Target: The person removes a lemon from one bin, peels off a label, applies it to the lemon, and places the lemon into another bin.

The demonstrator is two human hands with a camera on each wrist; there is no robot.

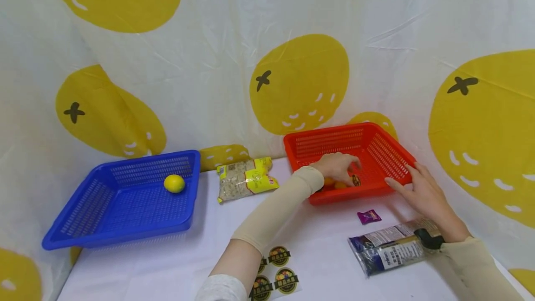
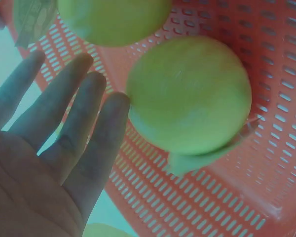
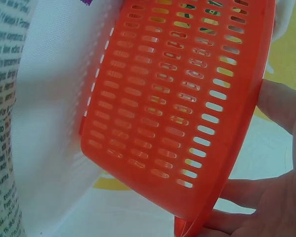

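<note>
My left hand [image 1: 347, 165] reaches into the red basket [image 1: 378, 150] with its fingers straight, just above two yellow fruits [image 1: 334, 183]. In the left wrist view the left hand [image 2: 74, 79] is open, and one fingertip lies against the big yellow-green fruit [image 2: 187, 94]. A second fruit [image 2: 113, 17] sits beyond it. My right hand [image 1: 411, 184] rests with straight fingers against the basket's near right corner. In the right wrist view its fingers [image 3: 281, 103] lie on either side of the red basket's rim [image 3: 237, 128].
A blue basket [image 1: 104, 208] at the left holds a lemon [image 1: 174, 183]. A yellow snack pack [image 1: 244, 178] lies between the baskets. A purple candy [image 1: 368, 216], a dark packet [image 1: 390, 247] and round stickers [image 1: 277, 273] lie near the front. A cloth backdrop stands close behind.
</note>
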